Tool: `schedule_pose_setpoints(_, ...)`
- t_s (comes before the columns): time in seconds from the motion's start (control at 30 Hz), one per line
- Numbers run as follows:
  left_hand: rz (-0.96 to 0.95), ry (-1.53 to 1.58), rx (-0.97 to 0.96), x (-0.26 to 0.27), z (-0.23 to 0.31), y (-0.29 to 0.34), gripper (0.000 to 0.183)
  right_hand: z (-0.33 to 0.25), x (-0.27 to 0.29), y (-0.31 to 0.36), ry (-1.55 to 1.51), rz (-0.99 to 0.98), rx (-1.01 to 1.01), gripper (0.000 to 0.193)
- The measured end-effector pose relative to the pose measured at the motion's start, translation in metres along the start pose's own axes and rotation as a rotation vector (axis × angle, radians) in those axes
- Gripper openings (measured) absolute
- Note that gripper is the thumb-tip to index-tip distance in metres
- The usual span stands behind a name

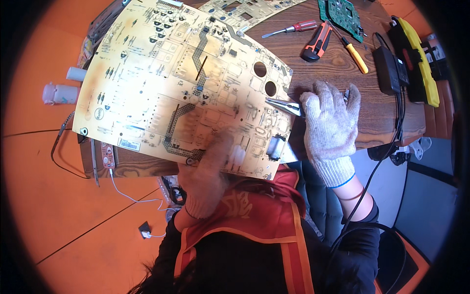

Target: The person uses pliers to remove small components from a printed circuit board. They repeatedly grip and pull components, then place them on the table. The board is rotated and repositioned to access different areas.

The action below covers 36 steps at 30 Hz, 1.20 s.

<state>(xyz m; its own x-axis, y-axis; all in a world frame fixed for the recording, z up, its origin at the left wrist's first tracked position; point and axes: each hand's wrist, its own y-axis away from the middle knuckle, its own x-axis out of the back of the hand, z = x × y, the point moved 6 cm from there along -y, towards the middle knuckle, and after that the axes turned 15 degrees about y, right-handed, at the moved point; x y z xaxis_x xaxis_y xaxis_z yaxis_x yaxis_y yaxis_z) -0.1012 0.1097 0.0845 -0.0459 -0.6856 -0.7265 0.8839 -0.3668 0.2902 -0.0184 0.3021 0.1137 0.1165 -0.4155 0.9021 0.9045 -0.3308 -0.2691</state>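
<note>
A large cream-yellow circuit board is tilted up over the table's left side, its near edge toward my body. My left hand, in a knitted work glove, grips that near edge; its upper part is smeared by motion, and the board hides whatever lies beneath. In a matching glove, my right hand is closed around needle-nose pliers. Their metal jaws reach over the board's right edge, below two round holes; I cannot tell whether they touch a part. The glove covers most of the handles.
A wooden table carries a red screwdriver, an orange-black utility knife, a yellow-handled screwdriver, a green circuit board and another yellow board. A black power adapter with cables lies by a black-yellow toolbox.
</note>
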Motion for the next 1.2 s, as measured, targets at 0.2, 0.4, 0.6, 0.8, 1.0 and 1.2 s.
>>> schedule_pose_setpoints(0.2, 0.149, -0.113, -0.02, 0.006, -0.001, 0.0, 0.031, 0.005, 0.0, -0.004, 0.103, 0.091, 0.001, 0.019)
schedule_pose_setpoints(0.4, 0.036, 0.045, 0.047, 0.004, -0.003, -0.006, 0.037, 0.01, -0.003, -0.002, 0.119, 0.068, -0.036, 0.018)
schedule_pose_setpoints(0.6, -0.061, 0.182, 0.135, 0.007, -0.01, -0.004, 0.032, 0.01, -0.011, -0.006, 0.024, -0.017, -0.018, 0.02)
schedule_pose_setpoints(0.8, 0.004, -0.193, 0.003, 0.014, 0.002, -0.001, 0.023, 0.006, 0.002, -0.006, -0.005, 0.135, 0.081, 0.01)
schedule_pose_setpoints(1.0, 0.031, 0.044, 0.13, 0.006, -0.003, 0.0, 0.029, 0.013, -0.001, -0.012, -0.046, 0.002, -0.097, 0.021)
schedule_pose_setpoints(1.2, 0.121, -0.004, 0.111, 0.0, -0.001, 0.002, 0.027, 0.02, -0.002, -0.01, 0.024, -0.06, -0.191, 0.023)
